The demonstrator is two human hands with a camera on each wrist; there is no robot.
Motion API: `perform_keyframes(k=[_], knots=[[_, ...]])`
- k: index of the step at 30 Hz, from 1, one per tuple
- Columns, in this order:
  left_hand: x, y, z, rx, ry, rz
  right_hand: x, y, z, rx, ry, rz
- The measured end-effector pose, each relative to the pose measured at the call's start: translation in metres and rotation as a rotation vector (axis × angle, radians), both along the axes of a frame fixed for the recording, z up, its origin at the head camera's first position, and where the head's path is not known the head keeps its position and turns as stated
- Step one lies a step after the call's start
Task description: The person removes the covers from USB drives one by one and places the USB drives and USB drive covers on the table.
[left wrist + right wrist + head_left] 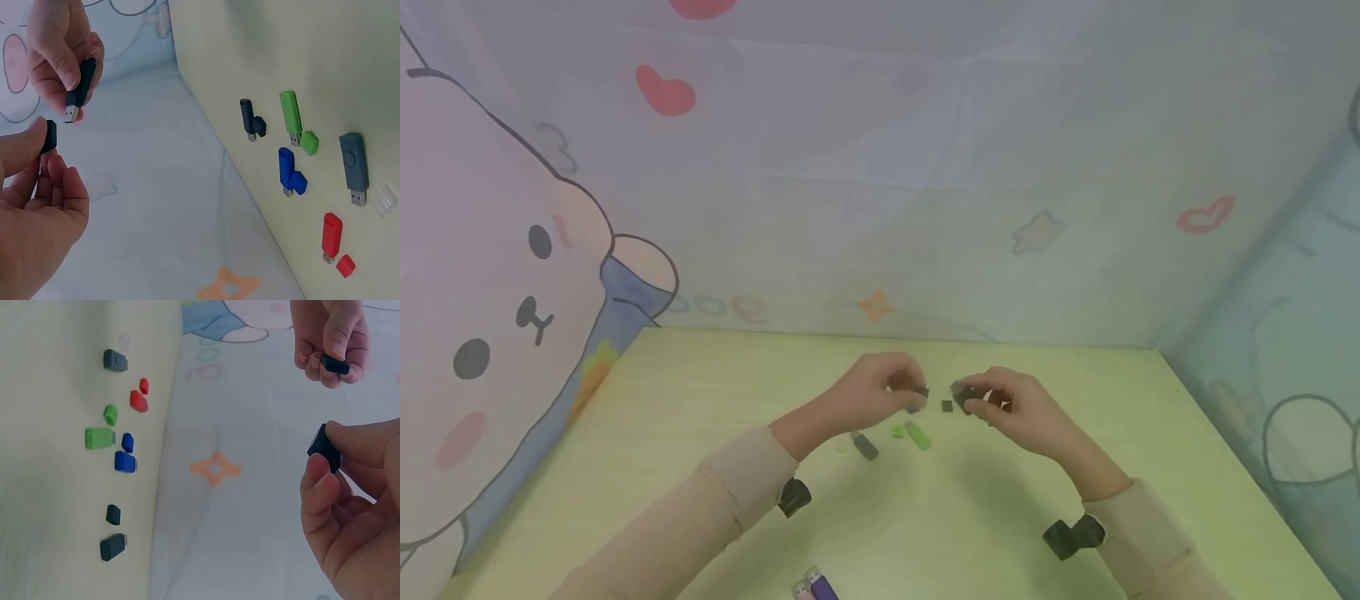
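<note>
My left hand (880, 387) pinches a small black cap (51, 136) between thumb and fingers. A black USB stick (81, 84) is gripped in my right hand (1018, 404), its bare metal plug pointing toward the cap. A gap separates the stick from the cap, and both are held above the table. Below the hands lie uncapped USB sticks beside their caps: a black stick (247, 117) with its cap (259, 127), a green one (290, 115), a blue one (286, 165), a red one (332, 232) and a grey one (354, 162) with a clear cap (386, 200).
A purple USB stick (823, 587) and a pink one (802, 591) lie at the near edge of the head view. The pale green table (700, 375) ends at a printed cloth backdrop (940, 208). Dark wrist cameras (793, 497) sit on both sleeves.
</note>
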State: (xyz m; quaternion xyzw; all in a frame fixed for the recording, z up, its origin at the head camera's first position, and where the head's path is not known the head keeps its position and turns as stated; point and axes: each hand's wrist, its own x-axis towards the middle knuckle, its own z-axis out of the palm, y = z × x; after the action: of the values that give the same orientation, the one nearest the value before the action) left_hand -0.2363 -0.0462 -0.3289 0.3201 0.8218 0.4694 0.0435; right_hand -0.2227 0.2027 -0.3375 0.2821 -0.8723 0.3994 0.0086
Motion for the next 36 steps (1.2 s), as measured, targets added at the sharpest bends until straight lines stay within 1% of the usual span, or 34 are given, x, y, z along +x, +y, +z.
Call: perform_keyframes(k=[4, 9, 12, 15, 18, 23, 27, 32, 36], knots=[[-0.008, 0.006, -0.003, 0.007, -0.026, 0.020, -0.003, 0.004, 0.000, 0.004, -0.024, -0.022], [-0.018, 0.016, -0.012, 0.010, -0.056, 0.030, -0.008, 0.006, -0.003, -0.011, -0.047, -0.073], [-0.023, 0.021, -0.018, 0.000, -0.057, 0.035, -0.009, 0.005, -0.006, -0.027, -0.050, -0.102], [-0.028, 0.028, -0.024, -0.005, -0.043, 0.042, -0.011, 0.005, -0.010, -0.040, -0.052, -0.122], [-0.032, 0.035, -0.030, -0.021, -0.030, 0.052, -0.016, 0.005, -0.017, -0.057, -0.059, -0.142], [-0.035, 0.044, -0.042, -0.052, -0.048, 0.064, -0.023, 0.005, -0.030, -0.075, -0.068, -0.174], [-0.037, 0.050, -0.053, -0.070, -0.057, 0.076, -0.026, 0.006, -0.041, -0.069, -0.068, -0.202], [-0.041, 0.056, -0.063, -0.066, -0.069, 0.082, -0.028, 0.010, -0.055, -0.064, -0.086, -0.239], [-0.044, 0.061, -0.070, -0.052, -0.063, 0.088, -0.032, 0.014, -0.066, -0.067, -0.117, -0.281]])
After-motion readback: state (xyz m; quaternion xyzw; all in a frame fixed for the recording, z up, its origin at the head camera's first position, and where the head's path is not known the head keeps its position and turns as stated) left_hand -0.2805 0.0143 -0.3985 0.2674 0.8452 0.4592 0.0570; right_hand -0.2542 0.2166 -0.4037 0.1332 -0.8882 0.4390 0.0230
